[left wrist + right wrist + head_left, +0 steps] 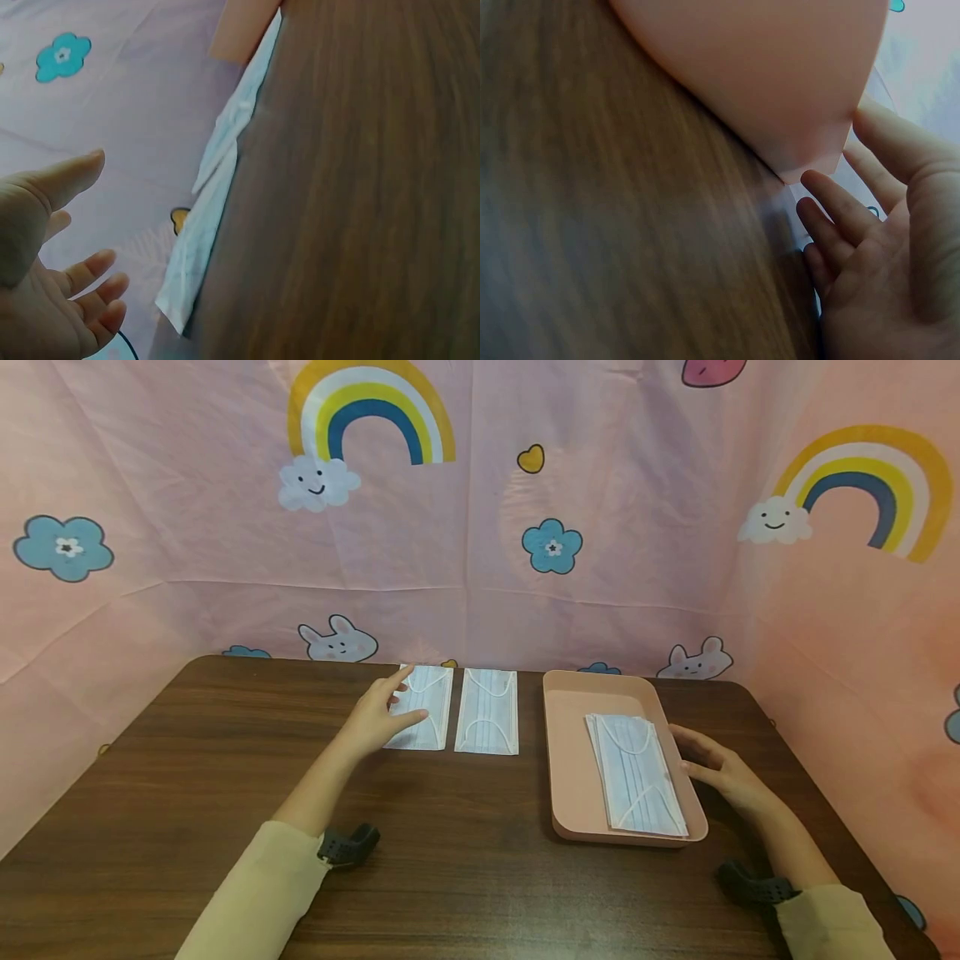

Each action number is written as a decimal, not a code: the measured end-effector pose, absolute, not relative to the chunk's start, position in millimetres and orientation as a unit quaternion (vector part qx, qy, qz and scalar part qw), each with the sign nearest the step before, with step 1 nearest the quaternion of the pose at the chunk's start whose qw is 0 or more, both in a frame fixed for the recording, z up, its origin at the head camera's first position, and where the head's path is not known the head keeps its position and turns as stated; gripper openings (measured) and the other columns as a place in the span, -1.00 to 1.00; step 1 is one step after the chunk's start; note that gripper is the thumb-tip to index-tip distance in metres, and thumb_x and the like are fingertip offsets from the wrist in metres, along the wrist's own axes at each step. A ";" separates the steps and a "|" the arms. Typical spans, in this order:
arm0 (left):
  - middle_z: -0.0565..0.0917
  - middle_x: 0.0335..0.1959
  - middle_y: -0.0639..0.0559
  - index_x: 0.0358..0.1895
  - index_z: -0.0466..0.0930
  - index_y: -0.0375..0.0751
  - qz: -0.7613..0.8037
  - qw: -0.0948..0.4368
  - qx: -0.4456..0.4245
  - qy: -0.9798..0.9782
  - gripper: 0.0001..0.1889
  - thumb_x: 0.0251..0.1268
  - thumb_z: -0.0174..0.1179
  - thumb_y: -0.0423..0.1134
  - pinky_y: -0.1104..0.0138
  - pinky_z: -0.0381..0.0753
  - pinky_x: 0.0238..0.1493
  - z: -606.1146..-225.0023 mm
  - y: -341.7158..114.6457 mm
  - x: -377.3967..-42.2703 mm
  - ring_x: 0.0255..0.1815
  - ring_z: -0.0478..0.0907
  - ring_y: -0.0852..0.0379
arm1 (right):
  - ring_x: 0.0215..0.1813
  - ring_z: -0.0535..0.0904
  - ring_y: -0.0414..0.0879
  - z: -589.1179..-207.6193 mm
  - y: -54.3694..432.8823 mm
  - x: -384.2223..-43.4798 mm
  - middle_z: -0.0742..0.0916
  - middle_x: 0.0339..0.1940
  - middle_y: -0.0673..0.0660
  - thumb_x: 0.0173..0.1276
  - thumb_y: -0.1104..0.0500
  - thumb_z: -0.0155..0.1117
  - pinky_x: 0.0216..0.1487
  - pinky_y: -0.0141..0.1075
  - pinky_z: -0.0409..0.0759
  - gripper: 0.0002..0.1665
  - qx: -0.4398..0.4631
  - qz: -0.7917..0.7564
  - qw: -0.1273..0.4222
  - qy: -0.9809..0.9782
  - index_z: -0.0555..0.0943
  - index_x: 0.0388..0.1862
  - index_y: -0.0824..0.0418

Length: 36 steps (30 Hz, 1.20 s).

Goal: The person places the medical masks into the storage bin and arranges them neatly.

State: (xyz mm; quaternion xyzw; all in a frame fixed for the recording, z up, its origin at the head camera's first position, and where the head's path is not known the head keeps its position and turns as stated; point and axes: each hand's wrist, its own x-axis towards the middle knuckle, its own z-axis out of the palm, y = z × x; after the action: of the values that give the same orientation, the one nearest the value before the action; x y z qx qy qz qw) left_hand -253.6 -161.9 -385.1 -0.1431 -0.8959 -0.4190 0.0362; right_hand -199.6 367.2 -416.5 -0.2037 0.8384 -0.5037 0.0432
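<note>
My left hand (378, 714) is over the left edge of a pale blue face mask (430, 714), thumb and fingers spread with nothing between them. A second face mask (487, 714) lies flat just to the right. In the left wrist view the left hand (52, 262) shows apart from both masks. A pink tray (576, 777) holds a small stack of face masks (637, 772), slightly fanned. Beside the tray's right wall is my right hand (723, 772); its thumb seems to touch the rim in the right wrist view, the other fingers loosely bent.
Everything lies on a dark wooden table (450, 877) with rounded far corners. Pink printed cloth (480, 552) hangs behind it and along both sides. A black wrist strap (348, 846) is on the left wrist, another strap (753, 885) on the right.
</note>
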 end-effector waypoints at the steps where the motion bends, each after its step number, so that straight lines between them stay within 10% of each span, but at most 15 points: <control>1: 0.39 0.15 -0.36 0.49 0.09 -0.18 -0.418 0.038 -0.143 -0.896 -0.17 0.21 0.34 -0.17 -0.07 0.41 0.01 -387.4 -163.4 -255.5 0.11 0.36 -0.30 | 0.25 0.26 -0.38 -416.4 367.1 -199.4 0.28 0.39 0.44 0.43 0.31 0.09 0.09 -0.53 0.32 -0.33 -0.202 -0.503 0.044 0.839 0.15 0.46 0.35; 28: 0.45 0.15 -0.35 0.46 0.12 -0.30 -0.390 0.056 -0.081 -0.916 -0.19 0.20 0.32 -0.20 -0.15 0.33 0.09 -423.6 -175.3 -281.8 0.13 0.28 -0.30 | 0.25 0.27 -0.39 -415.0 367.1 -197.5 0.29 0.39 0.42 0.44 0.29 0.08 0.10 -0.47 0.31 -0.34 -0.195 -0.505 0.051 0.839 0.15 0.47 0.31; 36: 0.41 0.13 -0.42 0.41 0.20 -0.39 -0.356 0.053 -0.055 -0.931 -0.23 0.15 0.35 -0.25 -0.18 0.29 0.12 -419.0 -168.0 -283.8 0.14 0.29 -0.36 | 0.26 0.26 -0.38 -415.5 367.7 -198.6 0.29 0.40 0.40 0.45 0.27 0.07 0.24 0.16 0.24 -0.34 -0.191 -0.492 0.051 0.848 0.15 0.48 0.29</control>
State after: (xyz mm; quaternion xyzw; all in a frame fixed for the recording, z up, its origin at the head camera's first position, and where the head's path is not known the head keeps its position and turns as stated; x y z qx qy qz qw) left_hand -283.8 -168.0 -419.0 -0.0550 -0.9315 -0.3556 0.0533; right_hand -198.6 367.7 -415.5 -0.1906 0.8481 -0.4917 0.0509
